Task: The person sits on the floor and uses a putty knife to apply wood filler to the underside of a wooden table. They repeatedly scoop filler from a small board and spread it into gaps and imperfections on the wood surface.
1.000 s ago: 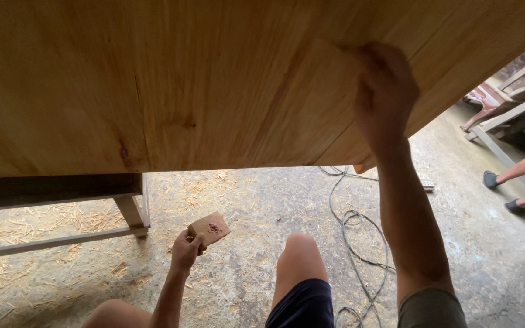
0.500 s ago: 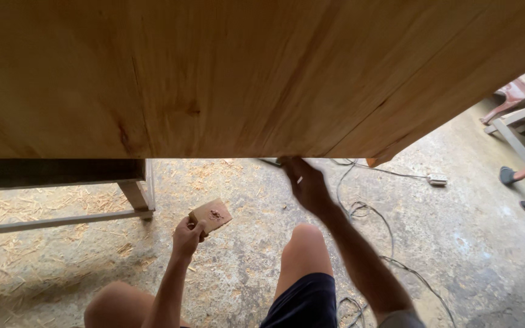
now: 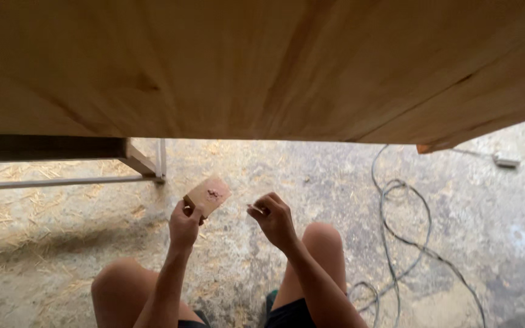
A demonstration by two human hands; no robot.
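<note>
Moved: right hand (image 3: 273, 220) has come off the underside of the wooden panel (image 3: 262, 67), where I had it a second ago, and dropped low, close to the left hand (image 3: 185, 226).
Left hand: I see it closed around the lower end of a small flat wooden block (image 3: 208, 195), fingers wrapped on one edge, block tilted with its broad face up toward me.
Block: pale tan, a small reddish-brown smear near the middle of its face; held above the floor, between my knees and the panel's near edge.
Right hand: fingers curled in, thumb and forefinger pinched together; I think something thin and pale sits in the pinch, but it's too small for me to call.
Gap: the two hands are near each other, not touching.
Panel: fills the whole top of my view, light grain running across.
Floor: rough concrete (image 3: 311, 176) with sawdust and straw strewn on the left.
Cable: grey cord (image 3: 396, 212) looping on the floor to my right.
Frame: pale metal leg (image 3: 160, 159) under the panel on the left.
Knees: both bare, low in view.
</note>
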